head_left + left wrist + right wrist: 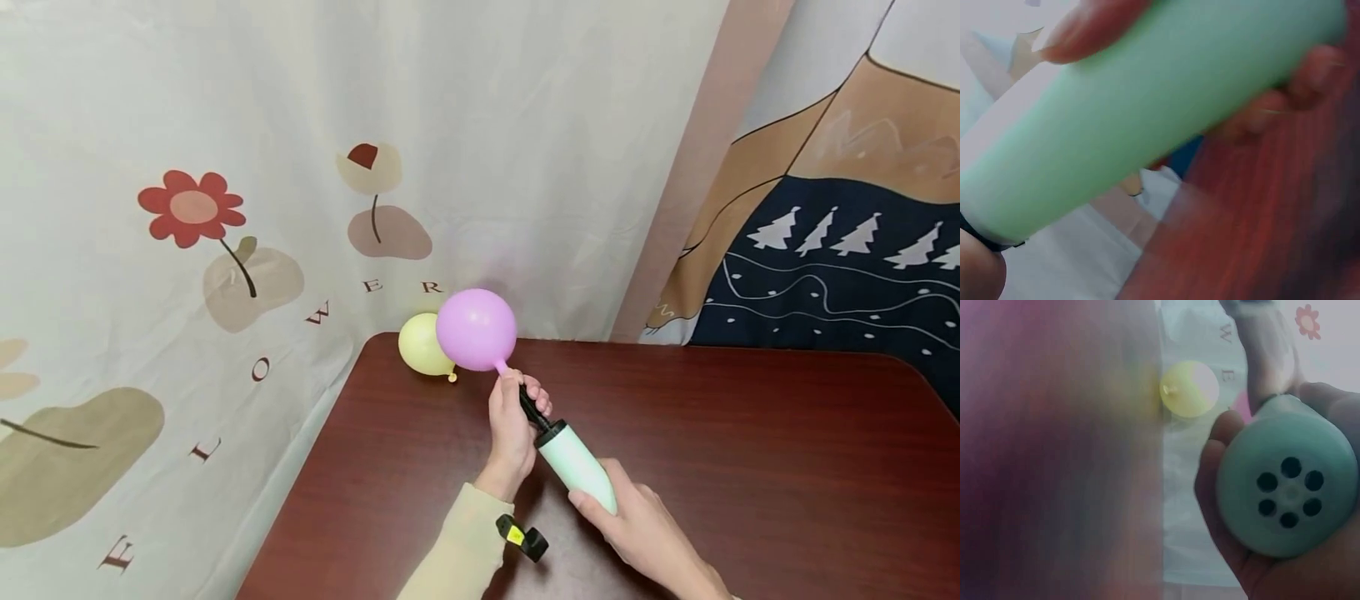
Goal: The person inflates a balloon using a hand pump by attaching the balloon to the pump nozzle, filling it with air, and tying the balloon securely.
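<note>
A purple balloon [476,329] sits on the tip of a hand-held balloon pump [577,467] with a mint-green barrel and black front part. My left hand [513,425] pinches the balloon's neck and wraps round the pump's black nozzle end. Round the rear of the green barrel, my right hand [645,525] grips with thumb and fingers. The left wrist view is filled by the barrel [1129,112], with the right hand's fingers on both sides. Several round holes mark the pump's end [1288,494] in the right wrist view.
A tied yellow balloon [422,346] rests at the back left of the brown table [735,467], behind the purple one. A pale curtain with printed flowers [540,167] hangs behind and to the left. A dark patterned cloth [840,292] hangs at the right.
</note>
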Tool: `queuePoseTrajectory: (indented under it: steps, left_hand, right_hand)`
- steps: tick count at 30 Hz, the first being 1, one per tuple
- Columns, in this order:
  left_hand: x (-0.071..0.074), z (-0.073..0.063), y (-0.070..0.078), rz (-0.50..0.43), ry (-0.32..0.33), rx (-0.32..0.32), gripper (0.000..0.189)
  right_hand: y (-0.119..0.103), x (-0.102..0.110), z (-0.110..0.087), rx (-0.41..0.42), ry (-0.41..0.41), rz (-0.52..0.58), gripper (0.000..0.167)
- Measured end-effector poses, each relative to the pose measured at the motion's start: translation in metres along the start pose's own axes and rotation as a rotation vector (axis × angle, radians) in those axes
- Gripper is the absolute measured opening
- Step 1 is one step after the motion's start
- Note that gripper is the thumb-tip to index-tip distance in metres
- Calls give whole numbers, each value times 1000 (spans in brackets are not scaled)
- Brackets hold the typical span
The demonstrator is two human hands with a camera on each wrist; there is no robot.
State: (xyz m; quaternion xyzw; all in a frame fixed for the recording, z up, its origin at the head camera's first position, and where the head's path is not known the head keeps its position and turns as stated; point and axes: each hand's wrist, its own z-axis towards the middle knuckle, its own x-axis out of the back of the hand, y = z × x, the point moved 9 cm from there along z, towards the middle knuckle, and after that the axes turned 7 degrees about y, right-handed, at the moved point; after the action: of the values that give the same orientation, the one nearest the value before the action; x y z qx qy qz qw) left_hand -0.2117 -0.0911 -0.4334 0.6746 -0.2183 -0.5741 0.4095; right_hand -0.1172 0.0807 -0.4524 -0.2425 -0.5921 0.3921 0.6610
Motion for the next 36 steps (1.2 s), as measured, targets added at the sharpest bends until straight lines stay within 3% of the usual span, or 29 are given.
queuePoseTrajectory:
  steps: [6, 10, 15, 23, 29, 36]
  left_hand:
    - [3, 8, 13, -23, 12, -16, 29]
    - [11, 17, 20, -41, 58, -17, 29]
    - [23, 28, 27, -56, 107, -12, 30]
    - [31, 35, 40, -84, 130, -34, 27]
    - [23, 27, 27, -83, 102, -18, 30]
    - [4, 5, 4, -60, 30, -15, 32]
  right_hand:
    - [6, -2, -8, -100, -58, -4, 47]
    - [17, 0, -19, -156, -133, -23, 51]
    - [28, 7, -37, -145, -172, -38, 52]
    - [42, 20, -59, -100, -153, -83, 47]
    - [43, 19, -57, -106, -169, -95, 49]
    - [29, 9, -33, -145, -165, -84, 52]
